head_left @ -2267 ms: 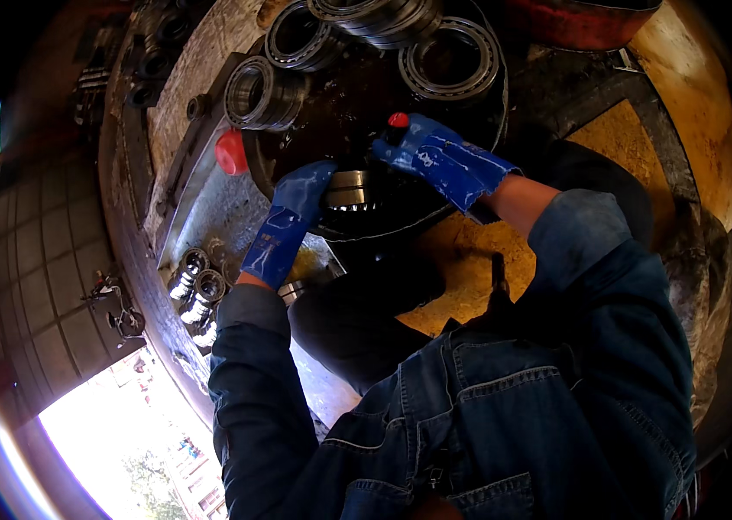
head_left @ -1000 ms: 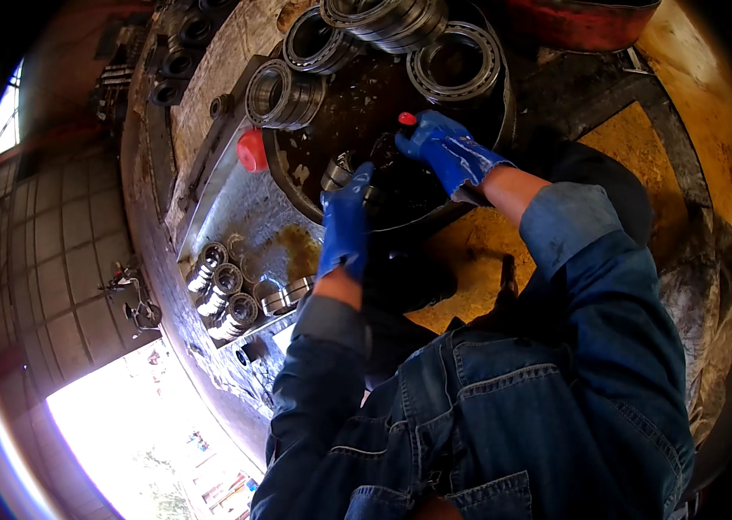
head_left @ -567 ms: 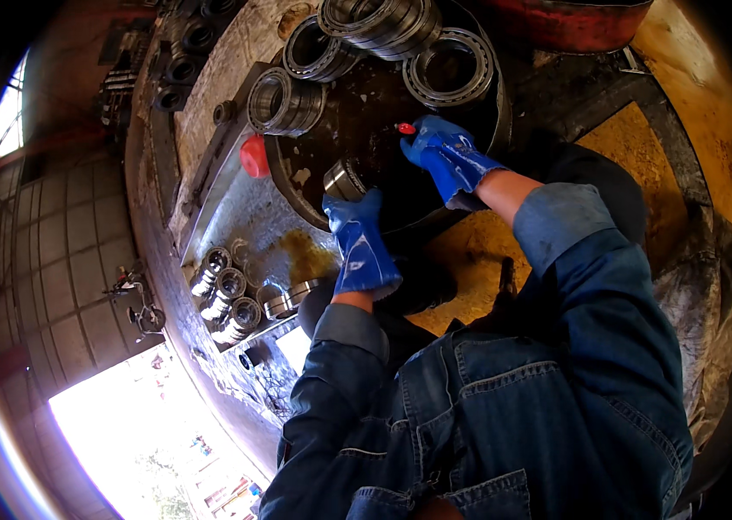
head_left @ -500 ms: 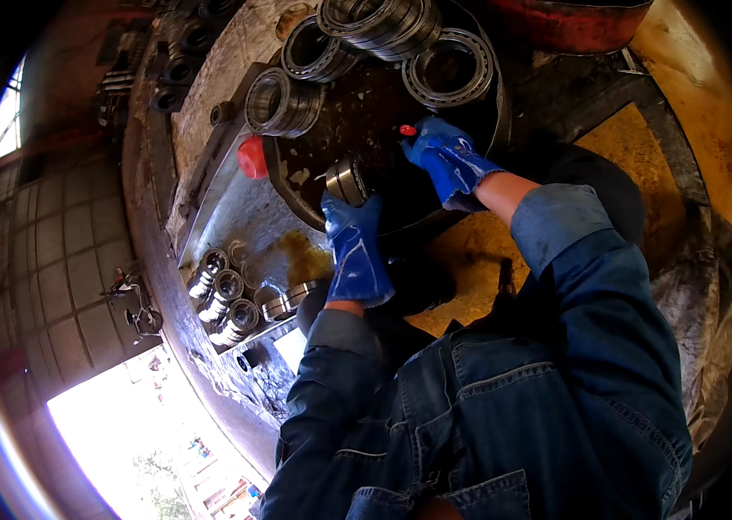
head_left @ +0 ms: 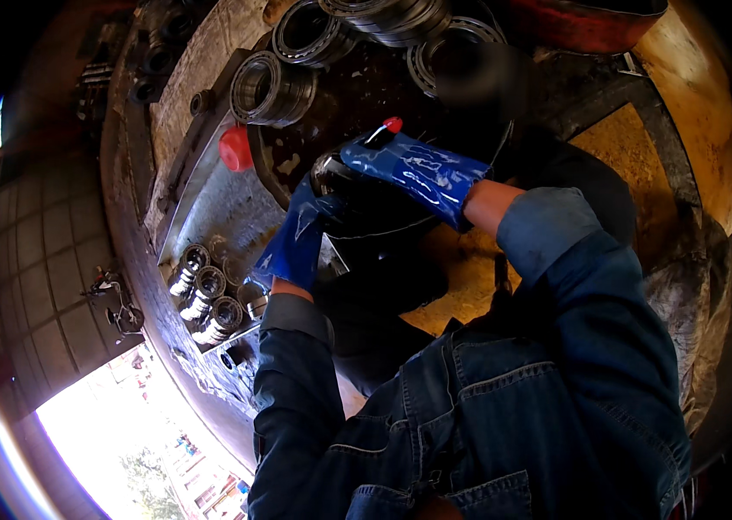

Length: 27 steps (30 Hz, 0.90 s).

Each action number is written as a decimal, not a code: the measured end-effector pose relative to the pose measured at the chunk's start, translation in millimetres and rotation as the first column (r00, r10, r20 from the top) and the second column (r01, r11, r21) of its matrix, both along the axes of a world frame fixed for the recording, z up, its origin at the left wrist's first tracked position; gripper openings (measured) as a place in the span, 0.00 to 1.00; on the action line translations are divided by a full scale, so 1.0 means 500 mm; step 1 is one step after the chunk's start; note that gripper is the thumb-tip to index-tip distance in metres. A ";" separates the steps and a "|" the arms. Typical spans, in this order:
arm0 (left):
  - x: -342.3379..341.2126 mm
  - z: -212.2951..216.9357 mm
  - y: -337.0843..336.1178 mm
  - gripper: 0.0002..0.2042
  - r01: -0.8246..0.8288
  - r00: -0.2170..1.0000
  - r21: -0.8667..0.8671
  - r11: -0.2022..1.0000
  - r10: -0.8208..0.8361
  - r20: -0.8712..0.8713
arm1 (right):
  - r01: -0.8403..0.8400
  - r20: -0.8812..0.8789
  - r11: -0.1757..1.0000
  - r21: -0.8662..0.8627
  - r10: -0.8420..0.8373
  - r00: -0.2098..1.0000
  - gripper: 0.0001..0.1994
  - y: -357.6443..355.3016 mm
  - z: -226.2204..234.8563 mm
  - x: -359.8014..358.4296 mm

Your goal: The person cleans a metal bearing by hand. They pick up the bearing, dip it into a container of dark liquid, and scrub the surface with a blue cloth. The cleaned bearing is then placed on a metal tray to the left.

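Observation:
In blue rubber gloves, both my hands are together over a dark, oily round pan. My left hand grips a steel roller bearing, which is partly hidden by the gloves and in shadow. My right hand is closed at the bearing's right side. Out of its top sticks the red end of a slim tool; the rest of the tool is hidden in the glove. Along the pan's far side lie larger bearings, one stack tilted over the others.
A red ball-like thing sits at the pan's left rim. Several smaller bearings stand in rows on a metal tray at left. Far right is a red container. Yellowish stained sheets lie on the right.
My right hand has moved left and nearer, to the bearing. My left hand has shifted left with the bearing and turned. The view has shifted slightly.

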<state>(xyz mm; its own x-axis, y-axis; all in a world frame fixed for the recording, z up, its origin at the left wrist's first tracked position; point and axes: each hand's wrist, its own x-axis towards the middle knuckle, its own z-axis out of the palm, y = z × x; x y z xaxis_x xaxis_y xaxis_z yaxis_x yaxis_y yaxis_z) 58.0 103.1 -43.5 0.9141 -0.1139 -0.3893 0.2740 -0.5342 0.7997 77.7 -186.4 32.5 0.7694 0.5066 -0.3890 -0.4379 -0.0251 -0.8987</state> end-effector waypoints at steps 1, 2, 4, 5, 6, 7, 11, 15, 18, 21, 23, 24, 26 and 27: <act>-0.035 0.007 0.040 0.39 -0.147 0.989 0.012 0.989 0.147 -0.033 | -0.045 0.007 0.999 0.007 0.045 0.999 0.16 0.016 0.009 -0.009; -0.008 0.004 0.002 0.38 -0.167 0.984 -0.008 0.986 0.166 -0.067 | 0.005 -0.009 1.000 -0.010 -0.005 1.000 0.15 -0.009 -0.004 0.001; 0.010 0.015 -0.039 0.37 -0.180 0.978 -0.041 0.983 0.174 -0.117 | 0.228 0.023 0.968 0.101 -0.231 0.973 0.13 -0.007 -0.107 0.006; 0.001 0.031 -0.040 0.36 -0.175 0.977 -0.051 0.983 0.167 -0.134 | 0.240 0.024 0.969 0.051 -0.242 0.970 0.13 -0.025 -0.099 0.002; -0.002 0.042 -0.047 0.35 -0.164 0.976 -0.060 0.985 0.154 -0.151 | 0.234 0.027 0.972 -0.014 -0.233 0.972 0.13 -0.038 -0.092 -0.004; -0.010 0.050 -0.048 0.35 -0.172 0.974 -0.067 0.983 0.159 -0.163 | 0.221 0.029 0.973 -0.069 -0.220 0.975 0.13 -0.045 -0.082 -0.009; -0.018 0.062 -0.033 0.28 -0.249 0.953 -0.131 0.959 0.220 -0.207 | 0.185 0.041 0.972 -0.147 -0.181 0.983 0.14 -0.052 -0.062 -0.022; -0.014 0.053 -0.021 0.18 -0.403 0.898 -0.248 0.881 0.329 -0.292 | 0.133 0.074 0.988 -0.079 -0.127 0.989 0.16 -0.078 -0.024 -0.065; -0.018 0.068 -0.027 0.18 -0.538 0.826 -0.303 0.787 0.419 -0.377 | 0.052 0.204 0.997 0.054 -0.062 0.977 0.16 -0.064 0.017 -0.087; 0.017 0.069 -0.072 0.17 -0.601 0.780 -0.361 0.713 0.424 -0.460 | -0.083 0.393 0.995 -0.048 0.096 0.914 0.17 -0.043 0.012 -0.070; 0.025 0.050 -0.050 0.17 -0.574 0.802 -0.381 0.725 0.404 -0.439 | -0.239 0.520 0.940 -0.242 0.334 0.786 0.16 -0.011 -0.031 -0.048; 0.033 0.027 -0.020 0.18 -0.528 0.832 -0.383 0.758 0.373 -0.410 | -0.300 0.560 0.890 -0.342 0.450 0.696 0.16 0.006 -0.049 -0.039; -0.003 -0.014 0.091 0.20 -0.480 0.865 -0.363 0.798 0.361 -0.349 | -0.417 0.588 0.807 -0.418 0.590 0.553 0.14 0.041 -0.051 -0.054; 0.001 -0.017 0.085 0.22 -0.331 0.929 -0.240 0.912 0.271 -0.251 | -0.427 0.571 0.759 -0.491 0.651 0.500 0.13 0.023 -0.047 -0.058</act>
